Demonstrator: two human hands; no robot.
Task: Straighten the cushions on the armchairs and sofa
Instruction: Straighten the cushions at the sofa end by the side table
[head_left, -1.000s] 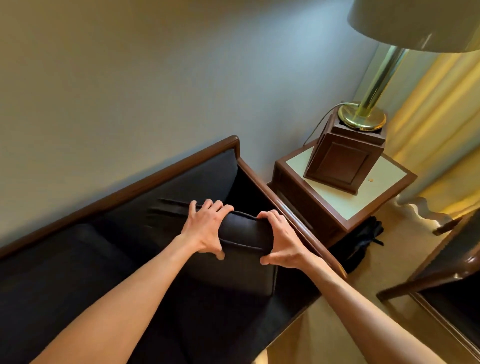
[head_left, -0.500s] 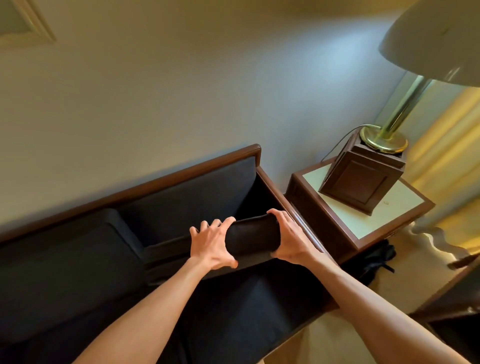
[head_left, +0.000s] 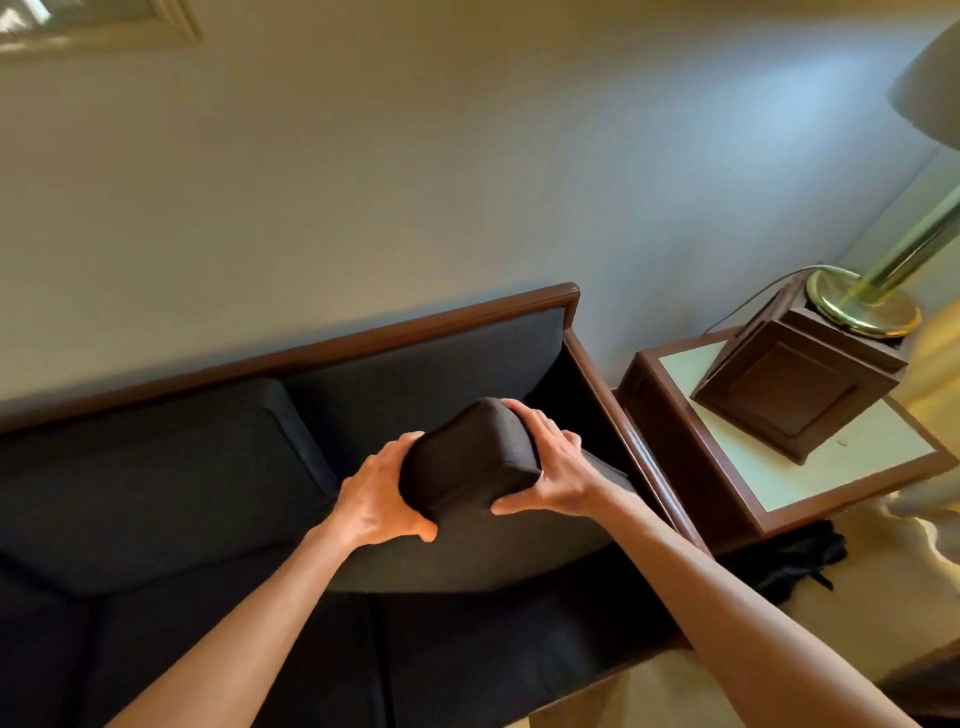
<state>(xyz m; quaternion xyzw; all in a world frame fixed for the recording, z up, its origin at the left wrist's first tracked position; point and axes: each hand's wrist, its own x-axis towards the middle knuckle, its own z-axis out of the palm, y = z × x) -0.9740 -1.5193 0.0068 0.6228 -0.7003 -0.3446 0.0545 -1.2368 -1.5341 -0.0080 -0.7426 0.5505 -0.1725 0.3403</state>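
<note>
No brand, label or legible writing was in view on any surface.

Both my forearms ran up from the bottom edge, bare, converging toward the middle. My left hand (head_left: 379, 499) was on the left end face of the black back cushion (head_left: 467, 462), palm against it, fingers wrapped up and over the top edge, thumb pointing down along the near face. My right hand (head_left: 556, 470) was on the opposite side, fingers spread and curved over the cushion's upper right edge, thumb stretched along its lower near edge. Each hand was partly closed around the cushion, gripping it between them.

The cushion was seen end-on, its near end raised and tilted toward me, its far portion running off to the right behind my right wrist toward the sofa arm. It sat over the right-hand seat of the sofa (head_left: 311, 358), which was dark upholstery in a brown wood frame. Whether its lower edge touched the seat, I could not tell. A second back cushion (head_left: 156, 467) stood upright against the backrest to the left.

Beyond the right arm stood a wooden side table (head_left: 737, 493) with a pale top. On it was a dark wooden box (head_left: 795, 389) carrying a brass lamp base (head_left: 862, 306) and stem. A dark bag (head_left: 795, 561) lay on the floor beside the table. A picture frame corner (head_left: 93, 26) showed on the wall at top left.
</note>
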